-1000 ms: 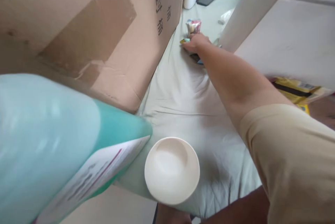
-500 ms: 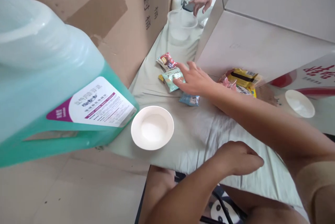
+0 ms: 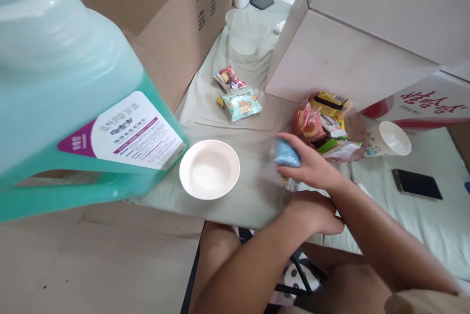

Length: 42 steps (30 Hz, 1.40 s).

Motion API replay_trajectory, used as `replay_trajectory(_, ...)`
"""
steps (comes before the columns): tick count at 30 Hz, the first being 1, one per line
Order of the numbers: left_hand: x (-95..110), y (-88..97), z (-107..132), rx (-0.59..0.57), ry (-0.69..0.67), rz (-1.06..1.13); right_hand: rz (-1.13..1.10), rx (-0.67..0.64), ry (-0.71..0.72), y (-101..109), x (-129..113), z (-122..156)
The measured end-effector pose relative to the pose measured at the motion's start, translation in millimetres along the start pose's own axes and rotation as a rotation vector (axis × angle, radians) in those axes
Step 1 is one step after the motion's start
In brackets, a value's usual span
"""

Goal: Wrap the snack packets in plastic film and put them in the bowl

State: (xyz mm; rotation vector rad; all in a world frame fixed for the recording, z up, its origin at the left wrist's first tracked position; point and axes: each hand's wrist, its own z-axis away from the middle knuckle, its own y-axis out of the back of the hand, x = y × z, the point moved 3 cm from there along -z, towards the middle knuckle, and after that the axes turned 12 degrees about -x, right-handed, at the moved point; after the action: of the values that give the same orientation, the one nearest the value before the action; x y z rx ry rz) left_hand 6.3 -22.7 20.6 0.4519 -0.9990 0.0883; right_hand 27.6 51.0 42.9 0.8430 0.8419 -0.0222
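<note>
My right hand [image 3: 310, 162] is closed around a small blue snack packet [image 3: 287, 153], just above the cloth-covered surface. Below the packet is a blurred clear wrapper with a touch of yellow [image 3: 289, 183]; whether it is held I cannot tell. My left hand [image 3: 314, 210] is curled close beneath the right one, back upward, its fingertips and any contents hidden. To the left stands a white paper bowl [image 3: 209, 169] with nothing in it. Farther back lie a mint-green snack packet [image 3: 242, 104] and a red-and-white one [image 3: 229, 79], with a yellow corner poking out beside them.
A large jug of green liquid [image 3: 121, 123] and a cardboard box [image 3: 176, 25] line the left. Rightward are a snack-filled bowl [image 3: 362, 133], a paper cup [image 3: 392, 140], a phone [image 3: 416, 183] and white cartons [image 3: 352, 55]. A clear tub [image 3: 244, 35] stands behind.
My right hand has picked up the blue packet and drawn it toward me, near my left hand. The other person's hand at the back has left the view. The camera has shifted slightly.
</note>
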Motion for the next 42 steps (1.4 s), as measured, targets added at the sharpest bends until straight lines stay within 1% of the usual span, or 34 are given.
replay_trajectory(3,1.5,-5.1,-1.1,-0.015,-0.006,-0.031,-0.56,0.268,0.031,-5.9,32.4,50.5)
replay_trajectory(5,4.5,-11.6,-3.9,-0.029,-0.008,-0.08,-0.782,0.376,0.052,-13.5,42.8,77.7)
replay_trajectory(7,7.9,-19.0,-7.8,-0.044,0.003,-0.147,-0.861,0.412,0.069,-18.7,43.6,99.4)
replay_trajectory(9,10.7,-23.7,-12.6,-0.027,0.009,-0.187,-0.86,0.404,0.077,-19.0,39.7,117.2)
replay_trajectory(11,12.7,-23.0,-18.2,0.026,-0.032,-0.176,-0.831,0.402,0.07,-14.6,36.5,133.3)
replay_trajectory(13,13.7,-16.9,-23.7,0.109,-0.12,-0.109,-0.802,0.431,0.064,-7.8,36.2,147.8)
replay_trajectory(15,10.9,-7.7,-27.0,0.218,-0.171,0.082,-0.782,0.474,0.069,-1.8,39.4,158.6)
replay_trajectory(16,8.4,-3.6,-27.3,0.267,-0.194,0.245,-0.77,0.494,0.068,-0.3,42.5,162.0)
replay_trajectory(17,5.2,-0.8,-26.7,0.316,-0.205,0.46,-0.755,0.507,0.06,-0.2,46.8,163.6)
replay_trajectory(18,2.9,-0.6,-26.1,0.323,-0.219,0.674,-0.741,0.514,0.044,-1.6,52.4,163.6)
replay_trajectory(19,2.3,-2.5,-25.7,0.301,-0.243,0.858,-0.731,0.516,0.021,-4.4,59.4,162.3)
replay_trajectory(20,3.5,-5.8,-25.9,0.265,-0.273,0.998,-0.725,0.514,-0.004,-8.3,67.6,160.1)
replay_trajectory(21,6.3,-9.6,-27.1,0.23,-0.307,1.075,-0.725,0.516,-0.02,-12.5,76.8,157.7)
replay_trajectory(22,9.8,-13.0,-29.6,0.225,-0.339,1.099,-0.732,0.519,-0.019,-16.6,86.5,155.4)
replay_trajectory(24,15.7,-17.3,-39.1,0.309,-0.366,1.074,-0.753,0.549,0.029,-21.2,106.4,154.3)
replay_trajectory(26,19.1,-18.6,-54.2,0.414,-0.355,1.03,-0.752,0.606,0.071,-19.4,125.5,159.5)
replay_trajectory(27,19.9,-18.1,-62.9,0.449,-0.351,1.006,-0.731,0.633,0.063,-16.3,134.1,164.3)
replay_trajectory(29,19.4,-14.7,-79.7,0.497,-0.361,0.928,-0.637,0.654,0.0,-7.9,148.2,175.7)
replay_trajectory(32,13.5,-7.4,-95.9,0.631,-0.38,0.695,-0.446,0.599,-0.097,3.1,160.5,190.9)
replay_trajectory(34,8.0,-5.4,-99.1,0.737,-0.354,0.496,-0.33,0.564,-0.107,7.5,165.8,198.2)
replay_trajectory(36,3.3,-6.6,-96.9,0.824,-0.304,0.303,-0.22,0.562,-0.115,10.7,172.3,203.9)
replay_trajectory(38,0.5,-9.2,-91.3,0.883,-0.251,0.157,-0.108,0.572,-0.186,13.9,182.4,208.1)
replay_trajectory(40,-0.8,-11.2,-85.1,0.92,-0.217,0.092,-0.01,0.57,-0.316,17.3,195.2,210.9)
replay_trajectory(42,-2.5,-11.4,-80.9,0.945,-0.202,0.1,0.061,0.544,-0.414,20.6,206.3,211.9)
